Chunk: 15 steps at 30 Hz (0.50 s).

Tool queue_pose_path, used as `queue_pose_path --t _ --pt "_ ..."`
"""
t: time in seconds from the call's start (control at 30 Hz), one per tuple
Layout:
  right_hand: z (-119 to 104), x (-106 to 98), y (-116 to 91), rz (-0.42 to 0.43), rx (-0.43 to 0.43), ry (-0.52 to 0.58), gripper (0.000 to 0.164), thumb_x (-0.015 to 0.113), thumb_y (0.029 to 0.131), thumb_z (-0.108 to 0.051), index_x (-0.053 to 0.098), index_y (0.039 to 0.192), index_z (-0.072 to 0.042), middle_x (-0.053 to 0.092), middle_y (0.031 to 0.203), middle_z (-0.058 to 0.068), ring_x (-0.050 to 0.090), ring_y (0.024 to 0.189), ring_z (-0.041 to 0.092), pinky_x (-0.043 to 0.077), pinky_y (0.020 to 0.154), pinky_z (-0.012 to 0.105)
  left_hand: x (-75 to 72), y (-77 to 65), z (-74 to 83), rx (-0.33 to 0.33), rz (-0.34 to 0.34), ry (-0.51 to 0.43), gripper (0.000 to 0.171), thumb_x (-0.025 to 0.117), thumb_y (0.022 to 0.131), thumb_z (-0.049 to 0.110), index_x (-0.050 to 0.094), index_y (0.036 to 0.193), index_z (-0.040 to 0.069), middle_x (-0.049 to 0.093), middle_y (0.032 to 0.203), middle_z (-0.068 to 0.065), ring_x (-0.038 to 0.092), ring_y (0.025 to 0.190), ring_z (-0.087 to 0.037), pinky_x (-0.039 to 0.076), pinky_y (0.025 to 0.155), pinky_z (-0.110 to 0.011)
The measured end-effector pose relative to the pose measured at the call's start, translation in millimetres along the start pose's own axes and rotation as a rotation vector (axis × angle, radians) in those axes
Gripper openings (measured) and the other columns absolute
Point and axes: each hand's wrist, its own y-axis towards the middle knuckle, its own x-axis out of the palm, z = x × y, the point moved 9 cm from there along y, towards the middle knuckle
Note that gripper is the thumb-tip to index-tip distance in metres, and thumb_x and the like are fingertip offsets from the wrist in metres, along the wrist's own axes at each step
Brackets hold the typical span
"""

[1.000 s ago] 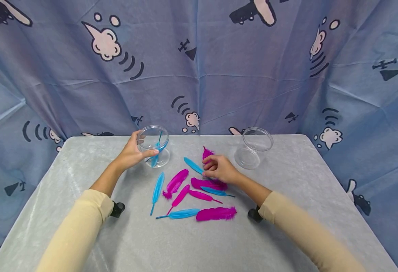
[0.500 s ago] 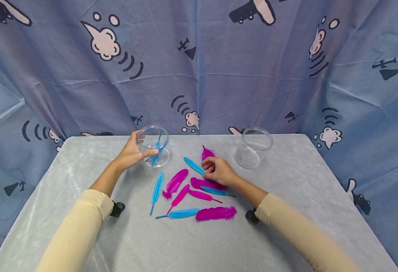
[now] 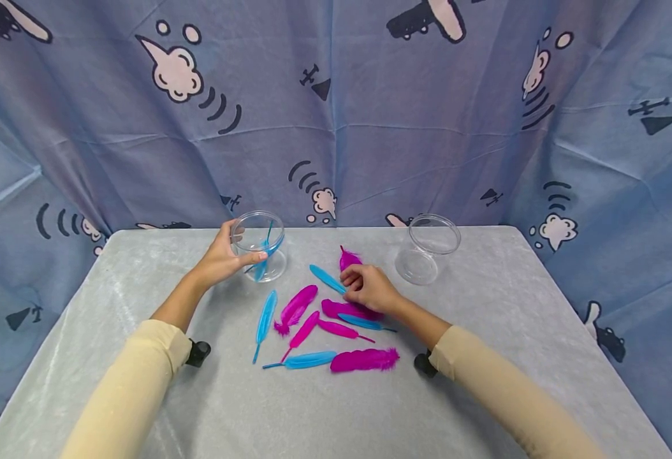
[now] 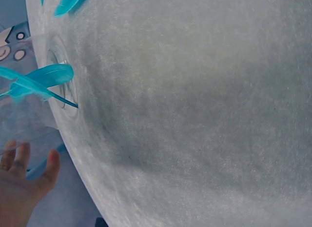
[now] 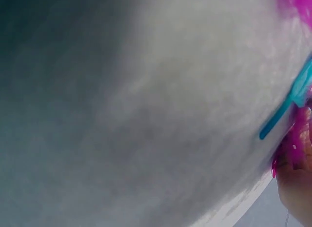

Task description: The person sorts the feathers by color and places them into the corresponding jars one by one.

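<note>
My left hand (image 3: 224, 258) grips the side of a clear plastic cup (image 3: 257, 231), thumb in front and fingers behind. Blue feathers (image 4: 39, 83) stand crossed inside this cup in the left wrist view. At the middle of the table, my right hand (image 3: 372, 287) is bent down with its thumb and fingertips pinching the end of a blue feather (image 3: 326, 277). A magenta feather (image 3: 350, 258) shows just beyond its knuckles, and another magenta feather (image 3: 342, 310) lies partly under the hand. In the right wrist view, the hand is mostly cut off by the right edge.
Several more magenta and blue feathers lie scattered nearer me, among them a blue feather (image 3: 265, 325) at the left and a magenta feather (image 3: 366, 360) in front. A second clear cup (image 3: 418, 268) stands at the back right. A patterned curtain (image 3: 336, 115) hangs behind the table (image 3: 244, 414).
My right hand and forearm have shifted slightly, the sleeve drawing a little left; the hand stays at the blue feather. My left hand and its cup have kept still.
</note>
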Motion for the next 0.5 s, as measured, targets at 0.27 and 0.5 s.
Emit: queue_pose_path --t 0.27,0.5 --pt "-2.9 -1.5 1.6 -0.009 -0.011 0.018 0.031 0.079 0.076 0.004 0.068 0.105 0.005 0.069 0.089 0.010 0.065 0.077 0.018 0.056 0.076 0.028 -0.3 0.3 0.1 0.002 -0.003 0.000 0.105 0.077 0.087 0.036 0.006 0.157 0.005 0.024 0.159 -0.024 0.024 0.146 -0.041 0.029 0.112 -0.061" --pt "-2.1 -6.5 1.9 -0.005 0.011 0.069 0.033 0.080 0.076 0.005 0.068 0.107 0.006 0.068 0.089 0.013 0.063 0.076 0.018 0.053 0.072 0.021 -0.4 0.4 -0.2 -0.007 -0.004 -0.002 0.105 0.077 0.087 0.037 0.006 0.158 0.006 0.024 0.159 -0.023 0.024 0.146 -0.041 0.029 0.112 -0.061"
